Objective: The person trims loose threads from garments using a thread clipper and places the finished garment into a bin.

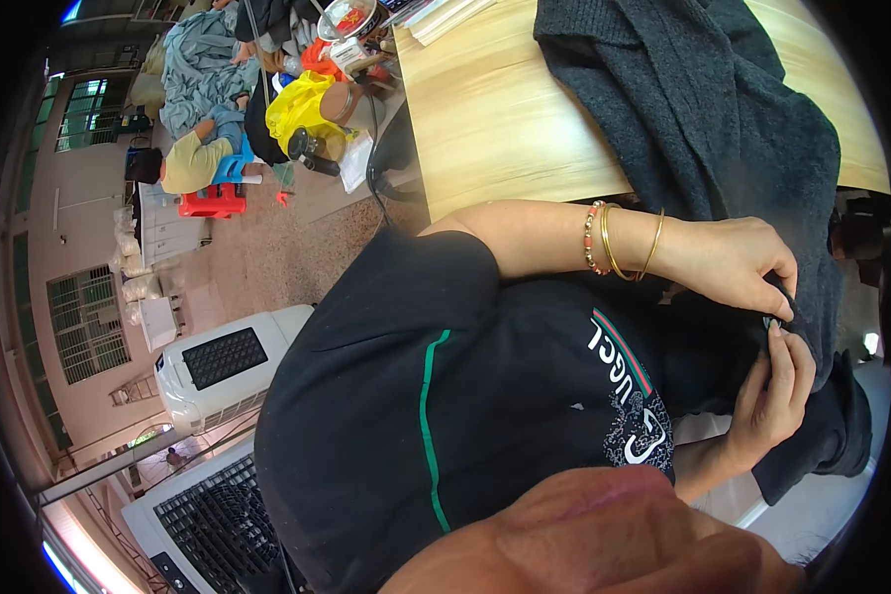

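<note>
A dark grey knit garment (708, 119) with a ribbed edge lies over the wooden table and hangs down past its edge toward my hands. My left hand (738, 265), with bracelets on its wrist, is closed in a pinch on the dark cloth. Just below it in the picture, my right hand (784, 381) also pinches the cloth, its fingers bent. The fingertips of both hands almost meet. A small light grey spot shows between them, too small to name. Cloth folds hide part of the right hand's grip.
The wooden table (505, 109) has its corner near my left arm. Beyond it are a yellow plastic bag (302, 107), a dark bottle (312, 150) and a cable. A seated person (193, 158) is near a heap of grey-blue cloth (203, 69). White air coolers (287, 327) stand at left.
</note>
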`<act>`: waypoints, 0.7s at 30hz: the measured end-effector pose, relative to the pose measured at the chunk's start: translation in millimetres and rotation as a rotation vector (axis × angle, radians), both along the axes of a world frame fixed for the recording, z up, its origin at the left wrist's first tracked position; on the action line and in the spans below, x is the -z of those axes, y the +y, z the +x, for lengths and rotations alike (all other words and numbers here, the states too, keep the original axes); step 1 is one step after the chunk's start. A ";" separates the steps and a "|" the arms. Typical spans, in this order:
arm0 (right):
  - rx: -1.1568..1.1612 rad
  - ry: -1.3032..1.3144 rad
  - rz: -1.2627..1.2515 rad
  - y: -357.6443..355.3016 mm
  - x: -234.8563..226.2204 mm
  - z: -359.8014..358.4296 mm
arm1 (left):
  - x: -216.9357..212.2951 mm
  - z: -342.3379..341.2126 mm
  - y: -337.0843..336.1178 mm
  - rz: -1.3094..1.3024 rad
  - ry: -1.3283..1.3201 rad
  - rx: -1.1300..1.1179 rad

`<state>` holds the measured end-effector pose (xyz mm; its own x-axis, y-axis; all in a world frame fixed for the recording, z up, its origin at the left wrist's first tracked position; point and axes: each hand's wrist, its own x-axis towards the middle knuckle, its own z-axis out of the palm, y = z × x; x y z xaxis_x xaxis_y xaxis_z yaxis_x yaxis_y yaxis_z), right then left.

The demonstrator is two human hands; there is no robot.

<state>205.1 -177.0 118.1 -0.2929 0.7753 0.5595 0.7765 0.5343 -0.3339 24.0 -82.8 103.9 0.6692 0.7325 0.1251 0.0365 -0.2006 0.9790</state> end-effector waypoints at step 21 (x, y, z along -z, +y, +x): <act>-0.008 0.226 -0.170 9.2 4.1 8.9 | 5.3 -8.9 -1.1 0.109 0.039 -0.005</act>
